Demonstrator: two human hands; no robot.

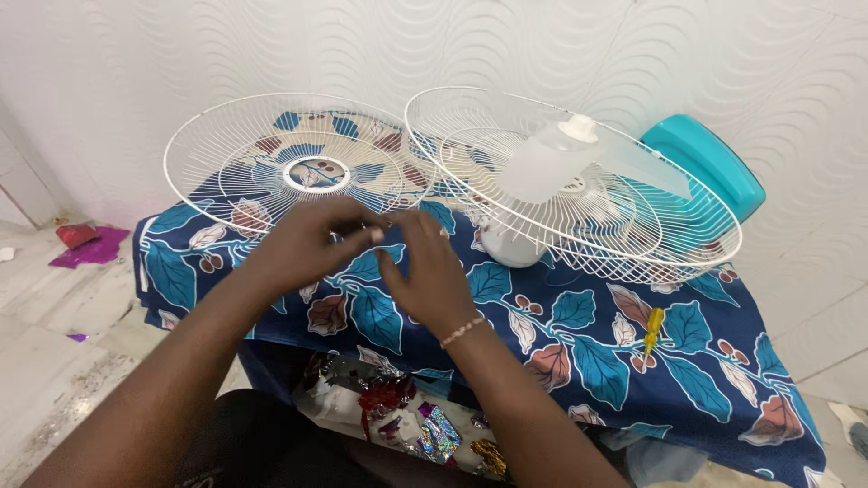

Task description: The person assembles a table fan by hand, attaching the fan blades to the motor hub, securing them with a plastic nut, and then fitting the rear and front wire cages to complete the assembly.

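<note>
Fan stripped: front grille [303, 167] off at table's far-left corner; blade [579, 158] still on rear grille [579, 194] far right; left hand [312, 242] and right hand [425, 267] pinched together, item hidden; screwdriver [652, 330] idle.

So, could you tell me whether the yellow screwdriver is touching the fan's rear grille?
Apart. The head view shows the yellow screwdriver lying on the leaf-print cloth, with a clear strip of cloth between it and the rim of the rear grille.
</note>
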